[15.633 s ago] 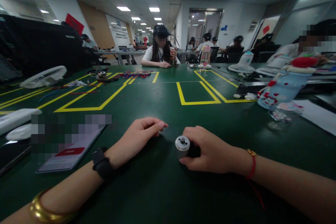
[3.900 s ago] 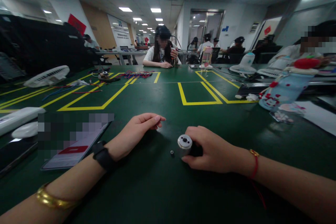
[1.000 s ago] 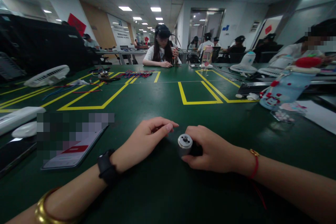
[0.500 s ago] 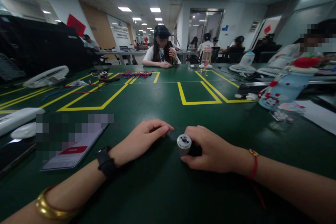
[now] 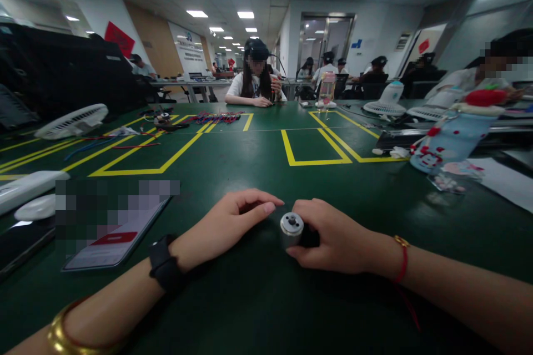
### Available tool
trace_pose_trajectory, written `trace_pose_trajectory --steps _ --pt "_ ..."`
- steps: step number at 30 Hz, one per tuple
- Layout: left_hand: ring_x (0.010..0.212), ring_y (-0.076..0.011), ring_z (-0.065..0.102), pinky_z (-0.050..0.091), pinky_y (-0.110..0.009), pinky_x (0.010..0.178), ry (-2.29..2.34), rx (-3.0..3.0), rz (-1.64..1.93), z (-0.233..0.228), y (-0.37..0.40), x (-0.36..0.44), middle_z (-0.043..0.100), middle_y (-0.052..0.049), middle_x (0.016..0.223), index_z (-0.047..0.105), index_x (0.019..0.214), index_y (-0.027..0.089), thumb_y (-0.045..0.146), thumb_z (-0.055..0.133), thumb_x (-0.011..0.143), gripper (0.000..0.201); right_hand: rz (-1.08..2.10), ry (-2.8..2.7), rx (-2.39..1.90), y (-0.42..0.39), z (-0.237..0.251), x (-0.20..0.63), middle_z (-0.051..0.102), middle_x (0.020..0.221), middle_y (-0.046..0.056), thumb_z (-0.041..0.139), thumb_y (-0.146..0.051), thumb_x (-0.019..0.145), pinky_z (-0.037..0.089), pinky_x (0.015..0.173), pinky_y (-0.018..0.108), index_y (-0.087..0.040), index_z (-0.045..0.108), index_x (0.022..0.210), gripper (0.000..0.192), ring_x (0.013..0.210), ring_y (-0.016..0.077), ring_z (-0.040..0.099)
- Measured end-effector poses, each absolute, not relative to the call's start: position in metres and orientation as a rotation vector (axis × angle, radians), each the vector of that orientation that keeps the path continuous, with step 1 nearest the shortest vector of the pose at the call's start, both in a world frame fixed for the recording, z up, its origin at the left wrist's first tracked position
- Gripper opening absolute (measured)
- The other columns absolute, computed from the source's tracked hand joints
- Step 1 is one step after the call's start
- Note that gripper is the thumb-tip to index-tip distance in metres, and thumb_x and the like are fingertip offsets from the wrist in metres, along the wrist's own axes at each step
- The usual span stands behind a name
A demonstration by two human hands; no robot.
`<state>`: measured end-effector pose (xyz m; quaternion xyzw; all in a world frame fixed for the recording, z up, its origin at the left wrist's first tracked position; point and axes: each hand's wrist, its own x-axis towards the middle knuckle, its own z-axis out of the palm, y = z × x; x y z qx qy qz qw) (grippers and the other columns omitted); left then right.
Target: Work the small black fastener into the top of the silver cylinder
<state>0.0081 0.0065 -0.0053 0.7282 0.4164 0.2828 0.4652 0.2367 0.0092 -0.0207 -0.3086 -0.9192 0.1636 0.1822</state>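
Observation:
My right hand (image 5: 333,238) grips a small silver cylindrical motor (image 5: 291,226) from its right side, with thumb and fingers around it. The motor stands upright, and its round end with a short shaft and small holes faces up. Its lower part is in shadow, so I cannot tell whether it touches the table. To the left of the motor, my left hand (image 5: 235,216) holds nothing. Its index finger reaches out toward the motor's top and the thumb is apart from it; a small gap separates the fingertips from the motor.
On the green table (image 5: 233,299), a phone (image 5: 120,238) lies at the left beside white objects. Yellow tape (image 5: 320,163) marks areas ahead. A blue bottle (image 5: 449,136) stands at right near paper (image 5: 508,180). Tangled wires (image 5: 216,117) lie farther off, before a seated person (image 5: 256,80).
My left hand has moved slightly right, toward the motor, and its thumb and index finger have spread and stretched out. My right hand and the motor have stayed in place.

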Motion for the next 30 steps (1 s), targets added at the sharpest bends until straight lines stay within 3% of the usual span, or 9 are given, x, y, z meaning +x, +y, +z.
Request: trace_pose_trajectory --steps 6,18,30 --pt "0.099 -0.0185 0.062 0.048 -0.032 0.087 0.956 1.85 0.695 0.004 -0.005 0.019 0.068 -0.002 0.11 0.066 0.111 0.023 0.032 0.052 0.095 0.024 0.436 -2.595 -0.9 0.009 -0.023 0.237 0.057 0.081 0.001 0.067 -0.034 0.075 0.033 0.063 0.029 -0.018 0.052 0.084 0.024 0.069 0.0149 0.046" --pt "0.094 -0.0179 0.062 0.049 -0.031 0.084 1.0 1.89 0.896 0.006 -0.005 0.019 0.067 -0.002 0.102 0.07 0.095 0.022 0.03 0.06 0.09 0.014 0.462 -2.606 -0.863 0.011 -0.022 0.236 0.059 0.083 0.002 0.068 -0.031 0.075 0.035 0.065 0.029 -0.018 0.054 0.088 0.023 0.072 0.0155 0.05" --pt "0.094 -0.0192 0.063 0.048 -0.033 0.086 1.024 1.983 0.591 -0.006 0.014 -0.002 0.068 -0.004 0.101 0.071 0.098 0.02 0.031 0.058 0.089 0.019 0.464 -2.608 -0.894 0.009 -0.021 0.236 0.057 0.081 0.001 0.068 -0.033 0.075 0.033 0.063 0.029 -0.018 0.053 0.085 0.023 0.07 0.0151 0.047"
